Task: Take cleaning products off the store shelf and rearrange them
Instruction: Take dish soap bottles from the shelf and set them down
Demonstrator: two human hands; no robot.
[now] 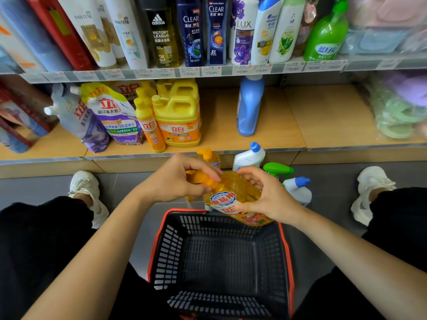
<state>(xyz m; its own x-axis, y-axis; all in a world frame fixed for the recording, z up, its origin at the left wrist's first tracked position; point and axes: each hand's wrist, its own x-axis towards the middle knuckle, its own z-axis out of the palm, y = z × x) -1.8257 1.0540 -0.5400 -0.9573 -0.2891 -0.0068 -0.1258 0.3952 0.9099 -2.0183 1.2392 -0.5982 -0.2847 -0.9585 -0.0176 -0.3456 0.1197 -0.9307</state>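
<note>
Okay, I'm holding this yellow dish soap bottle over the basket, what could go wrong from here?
Your left hand grips the yellow bottle at its pump, so a squeeze might squirt soap. Your right hand holds its tilted body; it could slip onto the basket rim. Swinging it may topple the green spray bottle standing on the floor right behind.

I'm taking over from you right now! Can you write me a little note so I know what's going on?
Left hand grips the pump neck of the yellow dish soap bottle; right hand holds its body, over the far rim of the black basket.
Done: off the shelf, standing on the floor, are an orange pump bottle, a white toilet cleaner bottle, a green spray bottle and a second white bottle.
On the lower shelf: blue bottle, yellow jugs, refill pouches.
Left: probably set the held bottle down, then rearrange the rest.
</note>
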